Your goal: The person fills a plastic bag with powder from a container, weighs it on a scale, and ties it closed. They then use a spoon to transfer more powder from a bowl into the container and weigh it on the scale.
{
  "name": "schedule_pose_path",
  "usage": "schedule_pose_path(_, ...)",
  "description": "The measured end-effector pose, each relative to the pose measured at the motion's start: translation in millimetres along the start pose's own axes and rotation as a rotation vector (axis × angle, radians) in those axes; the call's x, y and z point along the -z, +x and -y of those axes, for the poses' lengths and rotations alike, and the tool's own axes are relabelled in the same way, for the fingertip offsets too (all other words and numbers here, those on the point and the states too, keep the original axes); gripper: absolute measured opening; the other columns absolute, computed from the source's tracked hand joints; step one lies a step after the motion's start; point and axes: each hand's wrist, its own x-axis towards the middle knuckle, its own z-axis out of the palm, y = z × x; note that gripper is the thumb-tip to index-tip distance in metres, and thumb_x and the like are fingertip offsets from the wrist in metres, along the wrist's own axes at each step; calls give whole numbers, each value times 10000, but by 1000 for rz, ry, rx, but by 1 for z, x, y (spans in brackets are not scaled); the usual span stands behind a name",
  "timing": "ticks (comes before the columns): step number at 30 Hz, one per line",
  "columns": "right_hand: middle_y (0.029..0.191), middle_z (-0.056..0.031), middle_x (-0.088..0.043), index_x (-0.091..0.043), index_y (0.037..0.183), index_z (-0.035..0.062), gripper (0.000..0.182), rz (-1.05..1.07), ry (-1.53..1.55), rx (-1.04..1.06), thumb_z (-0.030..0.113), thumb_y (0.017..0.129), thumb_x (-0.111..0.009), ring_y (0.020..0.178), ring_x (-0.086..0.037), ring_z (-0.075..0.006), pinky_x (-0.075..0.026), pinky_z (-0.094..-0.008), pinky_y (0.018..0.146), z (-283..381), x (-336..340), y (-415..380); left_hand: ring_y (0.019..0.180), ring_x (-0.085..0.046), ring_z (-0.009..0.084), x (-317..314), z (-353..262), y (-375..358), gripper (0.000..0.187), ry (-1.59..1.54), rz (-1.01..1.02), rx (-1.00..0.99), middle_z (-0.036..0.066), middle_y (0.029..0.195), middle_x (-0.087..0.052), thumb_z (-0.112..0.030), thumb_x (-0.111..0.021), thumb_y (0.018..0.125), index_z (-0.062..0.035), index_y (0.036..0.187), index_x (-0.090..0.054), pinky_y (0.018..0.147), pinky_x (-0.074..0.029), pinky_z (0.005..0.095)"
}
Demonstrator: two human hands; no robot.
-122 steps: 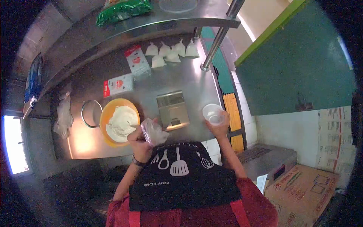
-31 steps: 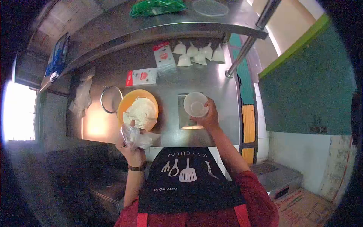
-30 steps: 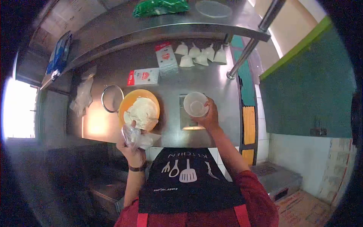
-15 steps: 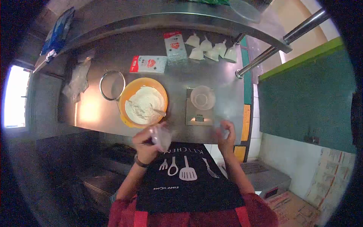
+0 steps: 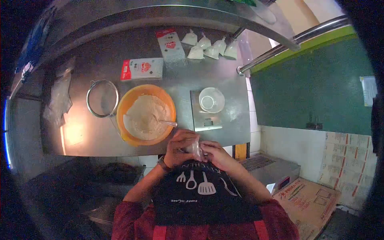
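My left hand (image 5: 179, 147) is closed around a thin, clear plastic bag (image 5: 196, 149) in front of the apron. From the other side, the fingers of my right hand (image 5: 216, 152) pinch the same bag, whose contents I cannot make out. Just beyond my left hand is an orange bowl (image 5: 171, 96) of white powder (image 5: 146, 114), with a metal spoon (image 5: 170, 123) leaning in it. A clear plastic container (image 5: 212, 100) rests on a flat kitchen scale (image 5: 206, 123) past my right hand.
A round sieve (image 5: 103, 98) lies left of the bowl. Two red-and-white packets (image 5: 143, 69) and several small tied bags of white powder (image 5: 211, 50) sit toward the back. A crumpled plastic bag (image 5: 60, 98) lies far left. A metal shelf (image 5: 172, 10) overhangs the steel table (image 5: 92, 140).
My right hand has moved left to meet my left hand, and both now hold the plastic bag close to the apron. The view has shifted slightly.
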Motion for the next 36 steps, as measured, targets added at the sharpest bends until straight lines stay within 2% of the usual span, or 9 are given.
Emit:
schedule_pose_path(3,994,-71,-644,-588,1089,22,186,-27,209,1,154,967,-540,833,-648,-186,-533,-317,708,-14,8,0,1121,-536,272,1,6,0,577,75,25,-72,74,1114,-631,-355,-878,561,-112,1061,-723,931,-462,407)
schedule_pose_path(5,1072,-93,-626,-573,1098,23,176,181,370,83,125,960,-538,940,-638,-211,-535,-354,805,-24,17,4,1093,-526,264,3,4,-6,566,44,20,5,65,1092,-602,-334,-888,560,-112,1054,-723,929,-450,391)
schedule_pose_path(9,1024,-50,-633,-603,1102,87,172,46,308,67,164,953,-566,887,-630,-185,-535,-319,681,-26,-1,7,1008,-518,233,-1,0,-26,562,-218,11,278,40,1042,-542,-284,-916,545,-96,1038,-721,910,-422,366)
schedule_pose_path(18,1132,-124,-617,-538,1247,2,341,189,394,65,24,909,-586,953,-632,-221,-544,-372,758,-16,-14,18,950,-520,221,10,-2,-32,559,-2,76,253,75,989,-575,-191,-891,591,-44,1094,-694,827,-445,348)
schedule_pose_path(25,971,-95,-674,-650,1097,-45,222,50,-158,230,48,897,-631,835,-628,-161,-519,-302,720,-9,-3,36,937,-570,204,11,-10,-26,352,-244,-52,256,74,952,-619,-83,-769,749,7,1079,-686,839,-467,342)
schedule_pose_path(27,900,-75,-685,-678,1040,-45,187,59,-244,248,66,893,-648,803,-628,-150,-511,-285,699,-7,-1,35,813,-597,169,0,-13,-31,220,-134,-214,513,65,854,-634,-66,-730,798,27,996,-697,752,-488,298)
schedule_pose_path(30,817,-76,-691,-702,992,-22,164,-34,-525,478,80,866,-677,714,-632,-153,-499,-285,641,2,-1,29,680,-588,132,-5,-23,-26,139,-56,-314,596,75,744,-640,-71,-704,836,41,916,-694,648,-490,263)
schedule_pose_path(32,776,-108,-675,-709,985,6,168,-203,-893,928,74,833,-687,667,-631,-196,-498,-309,618,11,-4,21,659,-585,122,-6,-6,-35,129,34,-378,572,75,724,-646,-77,-703,841,40,893,-689,624,-488,265)
schedule_pose_path(36,738,-139,-640,-711,972,19,178,-277,-1052,1143,68,803,-684,643,-621,-250,-495,-329,618,19,-3,22,637,-597,106,-6,-35,-22,114,211,-470,524,81,692,-666,-86,-704,846,25,849,-677,597,-493,283)
